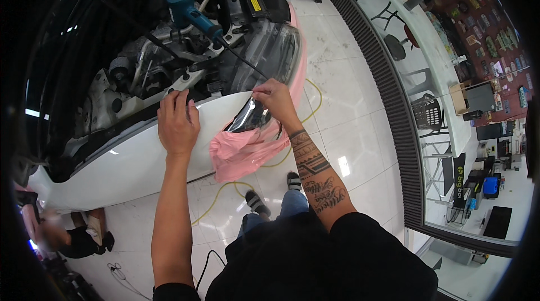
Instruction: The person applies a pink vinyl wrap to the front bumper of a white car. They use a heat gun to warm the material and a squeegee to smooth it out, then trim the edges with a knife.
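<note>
While the left hand [178, 122] lay loosely spread on the glossy white fender [129, 157], mid-frame, the right hand [273, 101] pinched at its front tip, above crumpled pink plastic film [242, 157]; uneven tugging could tear the film.

Part of the white panel's [135, 157] upper edge is covered by the left hand [179, 122]; its front tip is hidden by the right hand [271, 97]. Whatever lies behind the bunched pink sheet [239, 157] is concealed. The engine bay [128, 52] is cut off above. Another person [79, 243] is blurred at the head. Small wall items [491, 46] cannot be identified.
</note>
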Available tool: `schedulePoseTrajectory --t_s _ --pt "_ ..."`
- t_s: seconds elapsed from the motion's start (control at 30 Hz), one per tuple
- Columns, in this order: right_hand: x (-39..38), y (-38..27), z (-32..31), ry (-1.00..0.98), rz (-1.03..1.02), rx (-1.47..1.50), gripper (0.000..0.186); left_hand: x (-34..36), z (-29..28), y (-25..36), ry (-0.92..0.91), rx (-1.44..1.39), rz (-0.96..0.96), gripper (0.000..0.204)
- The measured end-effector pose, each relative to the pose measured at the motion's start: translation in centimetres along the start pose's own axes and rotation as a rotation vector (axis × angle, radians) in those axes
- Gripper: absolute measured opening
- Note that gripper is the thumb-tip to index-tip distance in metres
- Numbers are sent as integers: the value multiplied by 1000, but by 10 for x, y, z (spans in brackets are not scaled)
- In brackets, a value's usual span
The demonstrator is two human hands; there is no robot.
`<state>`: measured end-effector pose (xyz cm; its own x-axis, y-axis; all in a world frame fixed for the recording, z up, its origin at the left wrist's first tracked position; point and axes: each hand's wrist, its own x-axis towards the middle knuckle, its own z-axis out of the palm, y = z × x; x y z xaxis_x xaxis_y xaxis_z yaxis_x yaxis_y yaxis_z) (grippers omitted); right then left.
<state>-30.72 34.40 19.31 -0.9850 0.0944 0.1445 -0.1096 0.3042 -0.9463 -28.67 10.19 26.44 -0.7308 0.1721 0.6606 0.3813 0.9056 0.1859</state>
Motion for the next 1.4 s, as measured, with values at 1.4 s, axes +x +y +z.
schedulePoseTrajectory --t_s 1.4 --pt "44 19 -28 -347 -722 -177 8 4 9 14 -128 246 -57 30"
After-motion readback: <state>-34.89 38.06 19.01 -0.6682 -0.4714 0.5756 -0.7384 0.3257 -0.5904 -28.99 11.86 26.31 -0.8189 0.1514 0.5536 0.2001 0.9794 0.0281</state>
